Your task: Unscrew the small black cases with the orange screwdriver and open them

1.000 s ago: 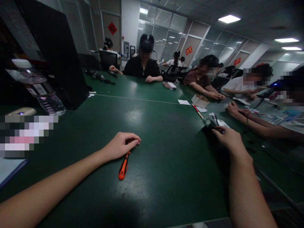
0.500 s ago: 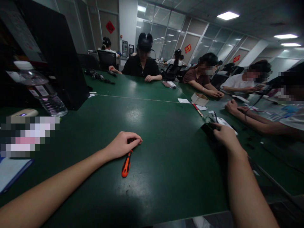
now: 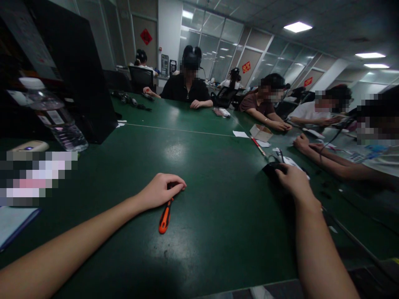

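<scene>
Here, one orange handle (image 3: 165,216) by left hand (image 3: 161,189); one bottle (image 3: 55,115).

On the green table (image 3: 224,232), the far end of an orange-and-black handle (image 3: 165,220) is hidden by the curled left hand (image 3: 161,190); whether it is gripped cannot be told. At right, a black object (image 3: 272,169) is touched by the right hand (image 3: 293,181). A bottle (image 3: 57,116) is seen at left, a box (image 3: 261,133) is set beyond the right hand, and the far side is occupied by a person in black (image 3: 177,88).

Glass partitions (image 3: 213,39), bright ceiling panels (image 3: 297,27), green table (image 3: 230,232)
</scene>
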A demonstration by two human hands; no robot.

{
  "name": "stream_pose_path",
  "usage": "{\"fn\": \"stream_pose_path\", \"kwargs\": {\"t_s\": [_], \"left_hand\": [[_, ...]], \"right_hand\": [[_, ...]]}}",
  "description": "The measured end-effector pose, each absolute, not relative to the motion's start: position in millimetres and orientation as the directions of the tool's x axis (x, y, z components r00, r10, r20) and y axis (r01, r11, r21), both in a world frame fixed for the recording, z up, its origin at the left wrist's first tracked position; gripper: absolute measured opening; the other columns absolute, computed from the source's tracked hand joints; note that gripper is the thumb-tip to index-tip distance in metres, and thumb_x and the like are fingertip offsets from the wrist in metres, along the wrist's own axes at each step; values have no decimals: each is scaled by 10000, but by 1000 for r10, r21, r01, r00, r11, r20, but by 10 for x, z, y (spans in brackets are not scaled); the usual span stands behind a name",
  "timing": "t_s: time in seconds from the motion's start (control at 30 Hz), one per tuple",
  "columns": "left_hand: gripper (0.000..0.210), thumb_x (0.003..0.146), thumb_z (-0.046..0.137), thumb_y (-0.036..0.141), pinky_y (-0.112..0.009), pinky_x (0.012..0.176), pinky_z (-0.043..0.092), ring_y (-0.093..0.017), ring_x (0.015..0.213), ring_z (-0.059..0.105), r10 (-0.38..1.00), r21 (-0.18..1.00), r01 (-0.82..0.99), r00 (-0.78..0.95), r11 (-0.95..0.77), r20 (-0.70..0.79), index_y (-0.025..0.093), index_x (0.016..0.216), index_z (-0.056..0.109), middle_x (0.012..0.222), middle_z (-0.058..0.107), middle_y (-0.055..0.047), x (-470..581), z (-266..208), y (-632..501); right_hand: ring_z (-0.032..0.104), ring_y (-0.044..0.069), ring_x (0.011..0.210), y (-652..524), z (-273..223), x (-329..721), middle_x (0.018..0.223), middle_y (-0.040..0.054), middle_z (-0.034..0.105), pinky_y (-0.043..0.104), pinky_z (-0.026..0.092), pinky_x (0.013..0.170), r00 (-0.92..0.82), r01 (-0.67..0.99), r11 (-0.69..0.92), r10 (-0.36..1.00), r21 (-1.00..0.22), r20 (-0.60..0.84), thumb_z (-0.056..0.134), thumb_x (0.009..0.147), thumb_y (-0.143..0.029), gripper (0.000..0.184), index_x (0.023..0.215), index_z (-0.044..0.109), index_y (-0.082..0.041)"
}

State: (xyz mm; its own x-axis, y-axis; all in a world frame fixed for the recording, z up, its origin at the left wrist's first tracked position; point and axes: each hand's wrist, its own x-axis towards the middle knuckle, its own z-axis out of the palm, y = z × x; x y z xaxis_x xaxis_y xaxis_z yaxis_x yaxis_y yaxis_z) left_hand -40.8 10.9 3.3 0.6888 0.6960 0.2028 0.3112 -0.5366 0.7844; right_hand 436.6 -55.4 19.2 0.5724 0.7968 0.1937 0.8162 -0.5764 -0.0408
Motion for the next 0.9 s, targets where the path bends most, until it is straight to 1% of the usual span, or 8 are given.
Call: {"fn": "stream_pose_path", "kwargs": {"t_s": [0.2,0.37,0.47,0.57,0.63,0.73,0.8,0.9], "left_hand": [[227,937,587,281,-260,707,512,-176,775,715,694,780,311,689,-543,209,168,970,782,891,785,-48,-416,9,109],[228,942,586,288,-255,712,514,-171,774,716,688,780,295,690,-552,226,169,959,781,885,787,-42,-420,-7,113],[231,938,587,290,-254,705,513,-170,762,714,694,783,296,684,-547,226,165,952,780,876,787,-42,-415,-12,116],[236,938,585,296,-257,718,516,-175,776,718,700,784,309,682,-539,212,165,951,781,882,789,-44,-413,-15,116],[243,940,582,303,-261,734,520,-182,798,723,697,786,311,687,-535,203,165,960,781,897,791,-48,-413,-13,116],[248,942,581,307,-266,751,525,-191,827,731,694,784,316,693,-534,193,162,968,779,917,793,-55,-410,-4,116],[244,940,582,303,-268,761,527,-193,834,734,696,780,323,692,-535,191,163,964,780,917,795,-55,-407,7,114],[236,941,584,298,-267,767,528,-188,828,737,699,782,323,690,-532,191,169,960,780,905,796,-48,-406,25,107]], "right_hand": [[695,371,1068,-551,164,4342,1178,238,734,423,512,867,603,792,-610,774,-27,192,482,968,-358,470,1299,701,-106],[729,356,937,-546,82,4343,1065,226,764,402,528,763,570,817,-576,795,-36,207,541,929,-349,440,1232,732,-94],[725,331,923,-510,191,4380,1048,237,759,386,513,764,522,847,-529,810,-51,266,466,959,-315,422,1160,747,-74],[698,330,981,-413,539,4483,1098,250,735,400,489,813,409,908,-416,849,-54,333,420,978,-338,427,1088,746,-84],[674,319,1022,-326,838,4575,1118,209,733,397,468,862,273,961,-273,898,-48,345,483,957,-390,366,1005,750,-146],[657,306,885,-211,1145,4678,935,171,744,414,448,823,122,993,-111,927,-51,354,534,911,-402,288,774,706,-216],[628,291,774,-163,1135,4692,815,163,720,415,440,748,90,995,-67,919,-73,384,487,918,-470,365,687,643,-235],[576,246,645,-114,800,4642,668,123,660,376,422,637,90,991,-41,907,-128,412,355,931,-620,521,620,548,-249]]}}
